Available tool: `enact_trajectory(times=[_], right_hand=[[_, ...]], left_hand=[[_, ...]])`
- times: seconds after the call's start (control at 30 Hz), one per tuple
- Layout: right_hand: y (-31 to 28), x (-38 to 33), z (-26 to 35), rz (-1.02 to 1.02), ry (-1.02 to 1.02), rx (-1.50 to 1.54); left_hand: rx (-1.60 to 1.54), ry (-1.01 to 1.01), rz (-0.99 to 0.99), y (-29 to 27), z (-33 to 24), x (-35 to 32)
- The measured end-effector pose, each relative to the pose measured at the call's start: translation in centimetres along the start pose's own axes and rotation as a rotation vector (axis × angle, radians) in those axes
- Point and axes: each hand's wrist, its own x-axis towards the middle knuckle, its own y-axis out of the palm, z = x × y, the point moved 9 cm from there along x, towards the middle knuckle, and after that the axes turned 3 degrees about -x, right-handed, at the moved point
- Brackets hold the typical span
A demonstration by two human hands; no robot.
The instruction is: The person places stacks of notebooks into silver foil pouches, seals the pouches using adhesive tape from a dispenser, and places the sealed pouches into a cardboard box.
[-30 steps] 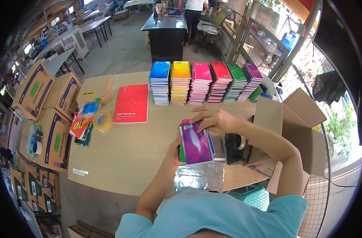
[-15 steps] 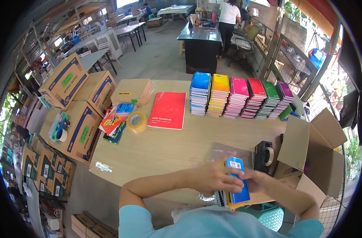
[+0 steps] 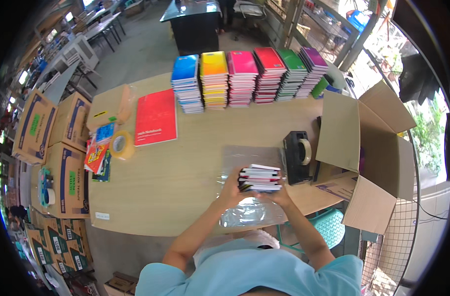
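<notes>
Between my two hands is a stack of small spiral notebooks (image 3: pixel 260 178), held with the page edges toward me. My left hand (image 3: pixel 231 190) wraps its left side, and my right hand (image 3: pixel 281 194) grips the right side and bottom. Below them, clear plastic bags (image 3: pixel 249 213) lie flat at the table's near edge. A black tape dispenser (image 3: pixel 295 160) with a roll of tape stands just right of the held stack.
Along the far edge stand several notebook stacks, from blue (image 3: pixel 186 69) to purple (image 3: pixel 314 59). A red notebook (image 3: pixel 157 117), a tape roll (image 3: pixel 121 144) and closed cartons (image 3: pixel 69 172) are at left. An open carton (image 3: pixel 339 130) stands right, above a teal chair (image 3: pixel 324 228).
The notebooks have turned from blue cover up to page edges showing. My hands have moved from crossing over the stack to gripping its two sides, over the plastic bags. The view has shifted.
</notes>
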Motion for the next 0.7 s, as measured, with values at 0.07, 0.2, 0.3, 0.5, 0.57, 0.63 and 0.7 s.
enact_trajectory(times=[0.07,0.2,0.3,0.5,0.57,0.63,0.7], right_hand=[[0.1,1.4,-0.2,-0.013,-0.082,0.010],[1.9,1.5,-1.8,-0.045,-0.148,0.085],[1.6,1.0,-2.3,-0.133,-0.268,0.028],[1.5,0.8,-3.3,-0.243,-0.220,0.087],[1.5,1.4,-3.3,-0.294,-0.247,0.117],[1.5,1.0,-4.1,-0.279,-0.236,0.111],[1.6,1.1,-5.1,-0.242,-0.200,0.074]], left_hand=[[-0.172,0.130,-0.098,-0.4,1.8,-0.1],[-0.321,0.058,-0.125,0.8,6.6,-0.3],[-0.417,0.149,-0.253,0.8,5.7,0.1],[-0.316,0.117,-0.207,1.3,7.6,0.5],[-0.347,0.172,-0.225,1.2,7.5,0.6],[-0.236,0.249,-0.244,1.0,7.0,0.9],[-0.215,0.217,-0.234,1.1,6.3,1.1]])
